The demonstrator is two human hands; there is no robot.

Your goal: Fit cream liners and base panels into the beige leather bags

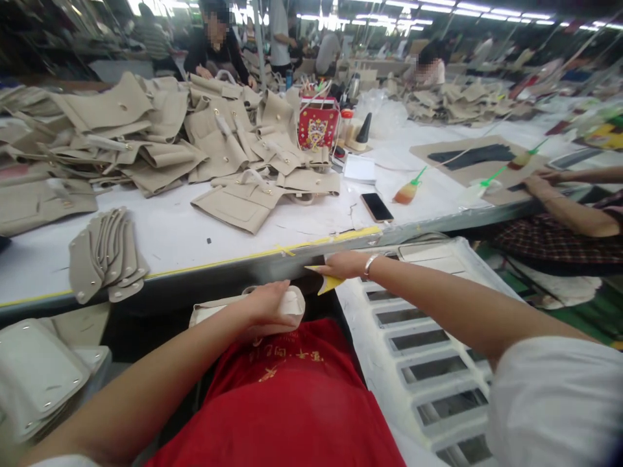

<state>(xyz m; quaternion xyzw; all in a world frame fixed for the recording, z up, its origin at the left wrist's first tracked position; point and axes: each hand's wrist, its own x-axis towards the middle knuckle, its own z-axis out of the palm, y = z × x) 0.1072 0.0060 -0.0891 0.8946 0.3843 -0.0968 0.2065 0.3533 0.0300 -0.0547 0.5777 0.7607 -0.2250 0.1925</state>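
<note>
My left hand [270,303] is closed around a beige leather bag piece [295,305] with a pale inner face, held just above my lap at the table's front edge. Part of the piece is hidden under the hand and forearm. Slightly to the right, my right hand [346,264] pinches a small yellow flat piece with a pointed end [329,283]; its exact kind is unclear. The yellow piece is apart from the leather piece. A red apron [292,402] covers my lap.
Beige bag panels [219,143] lie heaped on the white table [180,240], with a stack of small flaps [104,256] nearer. A phone [376,207] and glue bottle [409,189] sit right. A slatted white rack [379,337] stands beside me. A co-worker's arms [579,201] reach in at right.
</note>
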